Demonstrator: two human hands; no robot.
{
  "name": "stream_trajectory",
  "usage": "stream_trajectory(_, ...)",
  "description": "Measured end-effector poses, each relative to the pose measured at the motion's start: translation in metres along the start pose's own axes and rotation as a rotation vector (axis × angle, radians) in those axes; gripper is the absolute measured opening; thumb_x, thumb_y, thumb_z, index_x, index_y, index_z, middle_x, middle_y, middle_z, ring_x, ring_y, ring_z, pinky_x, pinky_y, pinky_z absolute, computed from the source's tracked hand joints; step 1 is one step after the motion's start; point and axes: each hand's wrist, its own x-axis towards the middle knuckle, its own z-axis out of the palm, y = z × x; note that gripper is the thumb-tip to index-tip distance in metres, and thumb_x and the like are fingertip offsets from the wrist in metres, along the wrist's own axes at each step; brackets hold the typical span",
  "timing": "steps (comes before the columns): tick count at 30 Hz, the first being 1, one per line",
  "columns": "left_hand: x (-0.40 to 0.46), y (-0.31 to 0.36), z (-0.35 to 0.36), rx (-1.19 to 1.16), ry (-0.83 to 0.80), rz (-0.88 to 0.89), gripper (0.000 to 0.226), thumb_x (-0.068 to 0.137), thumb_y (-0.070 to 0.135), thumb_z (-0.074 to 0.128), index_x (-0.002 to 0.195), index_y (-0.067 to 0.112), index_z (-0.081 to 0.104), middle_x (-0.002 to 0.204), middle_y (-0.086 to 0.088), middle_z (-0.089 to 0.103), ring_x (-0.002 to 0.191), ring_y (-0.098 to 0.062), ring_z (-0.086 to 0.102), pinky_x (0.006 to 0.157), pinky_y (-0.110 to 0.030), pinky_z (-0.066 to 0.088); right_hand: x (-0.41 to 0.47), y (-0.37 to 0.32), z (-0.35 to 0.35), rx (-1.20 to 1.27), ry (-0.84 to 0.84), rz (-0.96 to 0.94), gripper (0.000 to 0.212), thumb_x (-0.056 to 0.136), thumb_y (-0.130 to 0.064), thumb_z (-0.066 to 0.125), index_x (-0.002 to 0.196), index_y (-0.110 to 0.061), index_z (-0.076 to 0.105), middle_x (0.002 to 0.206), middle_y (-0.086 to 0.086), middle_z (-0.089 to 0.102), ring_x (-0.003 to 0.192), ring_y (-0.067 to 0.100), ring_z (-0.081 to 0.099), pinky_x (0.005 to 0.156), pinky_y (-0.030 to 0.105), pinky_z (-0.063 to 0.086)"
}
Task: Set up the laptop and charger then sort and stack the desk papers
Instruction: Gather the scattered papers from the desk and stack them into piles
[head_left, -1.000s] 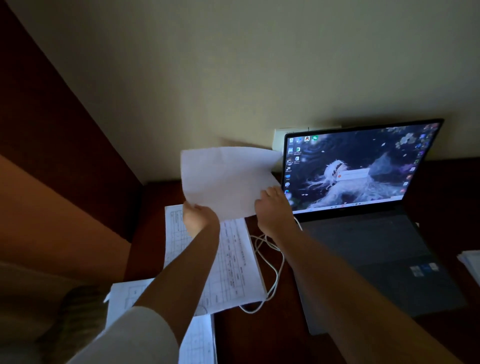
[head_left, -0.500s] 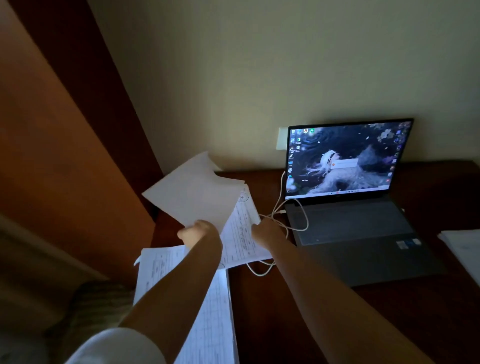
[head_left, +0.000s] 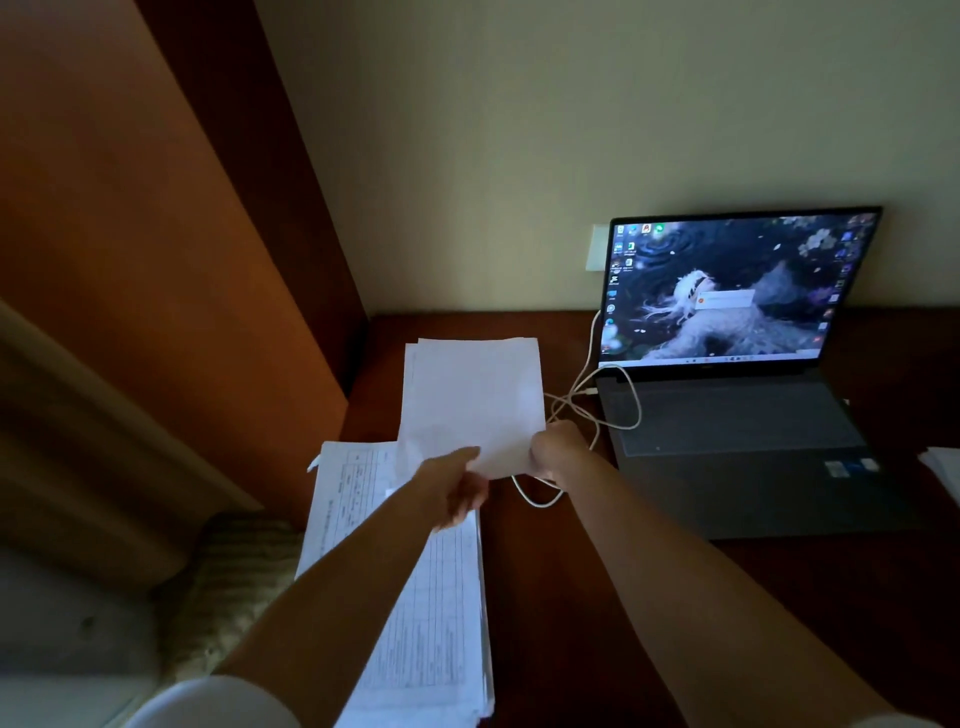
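1. The right hand pinches the near right corner of the blank sheets; the left hand is under their near edge, its fingers loosely spread, and whether it grips cannot be told
2. Judged: square the edges with both hands, then lower the sheets flat, clear of the white charger cable just beside them
3. The printed-form stack lies nearer, at the desk's left edge
4. The open laptop glows against a pale wall; the room is dim
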Motion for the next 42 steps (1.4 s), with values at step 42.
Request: stream_trajectory(42, -0.025, -0.156, -0.119, 0.14, 0.307, 0.362, 0.066, 0.064, 0.012, 0.042, 0.129, 0.014, 0.051, 0.112, -0.017, 0.062, 0.102, -0.04, 0.059, 0.089, -0.047, 0.053, -0.116, 0.147, 0.024, -0.413, -0.115, -0.336, 0.043, 0.093, -0.004, 0.036, 0.134, -0.012, 0.047, 0.122, 0.01, 0.057, 0.084, 0.023, 0.057, 0.063, 0.028, 0.042)
